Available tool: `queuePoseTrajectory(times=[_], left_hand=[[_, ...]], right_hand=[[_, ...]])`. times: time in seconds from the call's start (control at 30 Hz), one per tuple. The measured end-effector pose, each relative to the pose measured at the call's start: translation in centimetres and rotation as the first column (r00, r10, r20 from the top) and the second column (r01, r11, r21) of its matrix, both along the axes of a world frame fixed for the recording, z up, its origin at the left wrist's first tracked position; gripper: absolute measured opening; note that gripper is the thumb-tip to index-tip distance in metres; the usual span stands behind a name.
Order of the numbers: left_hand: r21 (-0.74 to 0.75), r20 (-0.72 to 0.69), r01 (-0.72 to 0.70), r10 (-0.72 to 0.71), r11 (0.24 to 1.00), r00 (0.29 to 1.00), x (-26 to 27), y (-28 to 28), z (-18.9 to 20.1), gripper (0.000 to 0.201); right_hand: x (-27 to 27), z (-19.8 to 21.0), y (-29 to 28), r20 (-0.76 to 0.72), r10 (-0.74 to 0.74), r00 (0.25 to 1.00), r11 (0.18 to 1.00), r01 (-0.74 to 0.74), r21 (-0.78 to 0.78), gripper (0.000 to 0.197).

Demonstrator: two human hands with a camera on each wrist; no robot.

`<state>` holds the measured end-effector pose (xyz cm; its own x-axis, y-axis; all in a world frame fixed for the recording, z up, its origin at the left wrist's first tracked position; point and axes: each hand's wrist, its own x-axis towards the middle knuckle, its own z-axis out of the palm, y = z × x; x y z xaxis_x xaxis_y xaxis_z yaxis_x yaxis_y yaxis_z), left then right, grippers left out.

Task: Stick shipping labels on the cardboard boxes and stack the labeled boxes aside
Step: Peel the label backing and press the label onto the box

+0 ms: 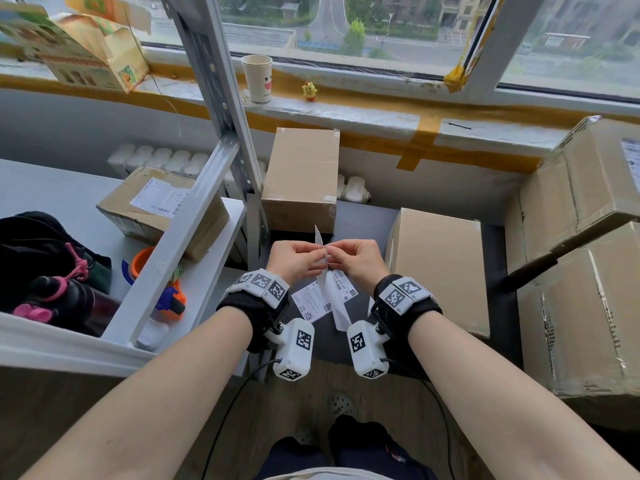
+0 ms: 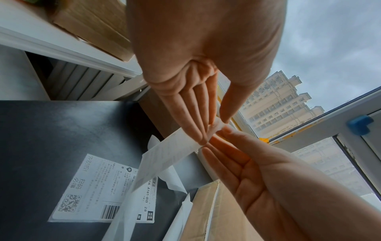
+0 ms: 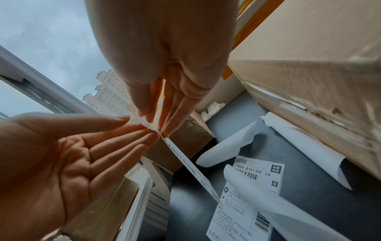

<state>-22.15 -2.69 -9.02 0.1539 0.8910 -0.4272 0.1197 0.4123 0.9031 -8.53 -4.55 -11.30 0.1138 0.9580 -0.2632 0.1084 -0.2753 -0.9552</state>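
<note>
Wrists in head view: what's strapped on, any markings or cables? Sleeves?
No sleeves; both forearms are bare. The left hand and right hand wear no gloves. Each wrist carries a black strap with white square-code tags, plus a white camera module bearing similar codes. A thin black cable trails from each.

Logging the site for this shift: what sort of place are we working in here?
Probably a small parcel-packing corner by an upper-floor window, not a full warehouse. Taped cardboard boxes are stacked on the right, printed shipping labels lie on the dark worktop, and a labeled box sits on the metal shelf.
</note>
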Motion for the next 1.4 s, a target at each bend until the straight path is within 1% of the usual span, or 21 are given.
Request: queuePoseTrajectory(times=[0.13,0.2,0.3,0.47,0.5,0.57,0.63,0.8,0.93,1.03,1.17,1.23,1.3,1.4], left_hand=[[0.016,-0.013,-0.001,0.001,1.000,1.000,0.1,0.0,-0.2,0.026],[0.019,-0.011,0.002,-0.002,1.000,1.000,0.1,0.0,-0.2,0.024],[0.020,-0.019,0.000,0.000,1.000,1.000,0.2,0.2,-0.4,0.021],[0.043,-0.044,-0.004,0.006,0.999,0.999,0.5,0.4,-0.6,0.020],[0.055,-0.053,-0.006,0.008,0.998,0.999,0.4,0.5,-0.7,0.019],[0.070,-0.080,-0.018,0.024,0.997,0.996,0.4,0.7,-0.9,0.018],[0.075,-0.110,-0.026,0.034,0.997,0.993,0.3,0.8,-1.1,0.016],[0.134,-0.159,0.003,0.019,0.991,0.987,0.2,1.0,-1.0,0.012],[0.157,-0.169,0.014,0.013,0.988,0.986,0.2,1.1,-0.8,0.008],[0.161,-0.178,0.003,0.026,0.987,0.984,0.0,1.2,-0.7,0.006],[0.138,-0.123,-0.074,0.091,0.988,0.988,-0.1,1.3,-0.7,0.014],[0.142,-0.139,-0.121,0.141,0.982,0.980,-0.3,1.4,-0.9,0.012],[0.156,-0.167,-0.165,0.191,0.974,0.967,-0.8,1.5,-1.0,0.007],[0.171,-0.166,-0.217,0.245,0.961,0.955,-1.6,1.7,-1.1,0.004]], right_hand=[[-0.3,0.1,0.1,0.106,-0.032,0.994,0.999,0.030,0.017,0.009],[-0.4,0.1,0.2,0.162,-0.032,0.986,0.999,0.028,0.025,0.012],[-0.4,-0.1,0.5,0.201,-0.060,0.978,0.998,0.054,0.036,0.008],[-0.6,0.1,0.6,0.241,-0.060,0.969,0.998,0.050,0.049,0.011],[-0.5,0.2,0.6,0.232,-0.058,0.971,0.998,0.050,0.043,0.012],[-0.5,0.4,0.7,0.138,-0.064,0.988,0.998,0.063,0.008,0.010],[-0.4,0.6,0.6,0.046,-0.061,0.997,0.998,0.062,-0.026,0.017],[-0.6,1.2,0.5,-0.109,-0.072,0.991,0.997,0.067,-0.050,0.027],[-0.4,1.3,0.4,-0.057,-0.044,0.997,0.999,0.044,0.008,0.020],[-0.1,1.2,0.4,-0.069,-0.065,0.996,0.998,0.065,0.005,0.017],[0.0,1.1,0.4,-0.104,-0.089,0.991,0.996,0.088,-0.011,0.018],[0.3,0.9,0.3,-0.120,-0.123,0.985,0.992,0.121,-0.023,0.015],[0.9,0.6,0.2,-0.104,-0.150,0.983,0.988,0.147,-0.036,0.009],[2.0,0.2,0.1,-0.077,-0.185,0.980,0.982,0.181,-0.052,0.016]])
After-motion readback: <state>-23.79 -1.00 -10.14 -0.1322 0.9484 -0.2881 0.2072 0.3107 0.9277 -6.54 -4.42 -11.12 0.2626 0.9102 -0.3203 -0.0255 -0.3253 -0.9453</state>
